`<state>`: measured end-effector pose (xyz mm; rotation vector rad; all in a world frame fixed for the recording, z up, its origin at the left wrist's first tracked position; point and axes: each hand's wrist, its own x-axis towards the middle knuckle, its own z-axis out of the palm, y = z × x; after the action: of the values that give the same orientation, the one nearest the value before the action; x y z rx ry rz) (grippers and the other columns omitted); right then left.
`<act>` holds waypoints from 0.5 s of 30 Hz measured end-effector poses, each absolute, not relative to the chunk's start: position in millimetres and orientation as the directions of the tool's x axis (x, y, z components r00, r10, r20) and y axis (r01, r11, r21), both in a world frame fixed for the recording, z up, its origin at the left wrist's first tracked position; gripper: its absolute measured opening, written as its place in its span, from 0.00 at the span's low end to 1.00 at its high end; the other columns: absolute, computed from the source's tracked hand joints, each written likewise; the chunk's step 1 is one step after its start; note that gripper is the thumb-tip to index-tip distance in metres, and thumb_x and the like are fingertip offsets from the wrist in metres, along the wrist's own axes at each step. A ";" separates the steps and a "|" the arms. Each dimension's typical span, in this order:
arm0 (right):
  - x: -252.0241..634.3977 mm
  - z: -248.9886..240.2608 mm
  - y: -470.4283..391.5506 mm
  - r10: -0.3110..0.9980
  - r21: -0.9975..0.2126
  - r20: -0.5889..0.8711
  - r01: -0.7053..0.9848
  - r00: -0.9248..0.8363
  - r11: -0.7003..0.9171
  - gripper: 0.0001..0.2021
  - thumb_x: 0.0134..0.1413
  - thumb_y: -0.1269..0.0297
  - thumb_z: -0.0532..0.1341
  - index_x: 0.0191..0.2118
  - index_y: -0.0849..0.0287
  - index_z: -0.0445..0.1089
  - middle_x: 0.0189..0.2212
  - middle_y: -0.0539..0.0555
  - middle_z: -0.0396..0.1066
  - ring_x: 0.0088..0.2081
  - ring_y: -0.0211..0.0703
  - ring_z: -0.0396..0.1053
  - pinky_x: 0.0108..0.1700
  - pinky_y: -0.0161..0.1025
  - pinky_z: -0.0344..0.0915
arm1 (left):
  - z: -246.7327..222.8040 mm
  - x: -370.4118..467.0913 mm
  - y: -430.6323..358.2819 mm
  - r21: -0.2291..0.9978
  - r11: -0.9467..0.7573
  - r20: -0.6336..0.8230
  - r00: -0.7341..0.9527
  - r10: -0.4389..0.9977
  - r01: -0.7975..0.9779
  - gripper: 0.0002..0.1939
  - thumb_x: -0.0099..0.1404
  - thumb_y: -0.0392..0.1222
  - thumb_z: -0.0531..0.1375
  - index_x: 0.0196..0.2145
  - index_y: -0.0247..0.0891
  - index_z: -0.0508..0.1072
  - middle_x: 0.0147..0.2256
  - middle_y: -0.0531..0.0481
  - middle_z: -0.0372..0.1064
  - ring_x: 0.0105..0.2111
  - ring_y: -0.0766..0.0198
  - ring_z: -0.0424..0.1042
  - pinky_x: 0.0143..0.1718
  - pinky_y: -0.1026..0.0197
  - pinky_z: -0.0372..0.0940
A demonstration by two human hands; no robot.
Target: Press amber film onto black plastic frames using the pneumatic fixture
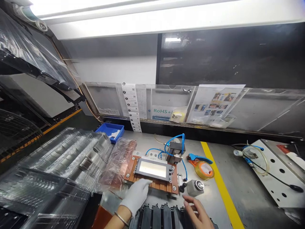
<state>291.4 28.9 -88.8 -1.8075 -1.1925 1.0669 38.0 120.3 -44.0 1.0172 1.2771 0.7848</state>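
At lower centre the gloved left hand (137, 194) — fingers bunched, any grip impossible to tell — lay by the front edge of the brown fixture (175, 178), below the black-framed panel (152, 168), while right of bottom centre the right hand (199, 213), fingers apart, had open bench (213, 198) between it and the yellow stripe (219, 184).

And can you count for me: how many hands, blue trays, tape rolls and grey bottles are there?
Hands: 2, gloved left hand and bare right hand
Blue tray: 1
Tape roll: 1
Grey bottle: 1
Total: 5
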 end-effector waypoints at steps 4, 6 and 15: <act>306.6 -94.0 67.8 0.974 -0.785 -0.112 0.584 0.197 -0.208 0.24 0.57 0.48 0.51 0.54 0.55 0.66 0.54 0.62 0.64 0.39 0.48 0.73 0.47 0.47 0.70 | -43.4 49.2 136.0 0.969 0.102 -0.152 0.223 0.963 0.223 0.17 0.54 0.43 0.65 0.43 0.43 0.79 0.56 0.41 0.68 0.64 0.42 0.51 0.68 0.44 0.30; 310.4 -95.4 82.3 0.979 -0.756 -0.118 0.625 0.165 -0.196 0.23 0.56 0.51 0.52 0.54 0.54 0.66 0.58 0.62 0.61 0.42 0.49 0.73 0.54 0.50 0.66 | -50.6 57.6 140.3 0.959 -0.023 -0.053 0.257 0.965 0.284 0.24 0.55 0.44 0.65 0.51 0.44 0.75 0.61 0.44 0.62 0.67 0.46 0.44 0.68 0.48 0.25; 318.5 -73.0 86.2 0.971 -0.665 -0.230 0.717 0.071 -0.210 0.18 0.55 0.53 0.53 0.40 0.58 0.75 0.47 0.64 0.72 0.47 0.64 0.71 0.49 0.57 0.65 | -60.9 37.2 149.8 0.736 -0.144 0.036 0.174 0.984 0.661 0.30 0.63 0.49 0.57 0.60 0.35 0.65 0.65 0.40 0.54 0.69 0.49 0.38 0.67 0.49 0.25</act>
<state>318.5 86.2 -73.0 -1.9793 -1.6765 0.9173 37.2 149.8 -60.9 1.8760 1.5485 0.7208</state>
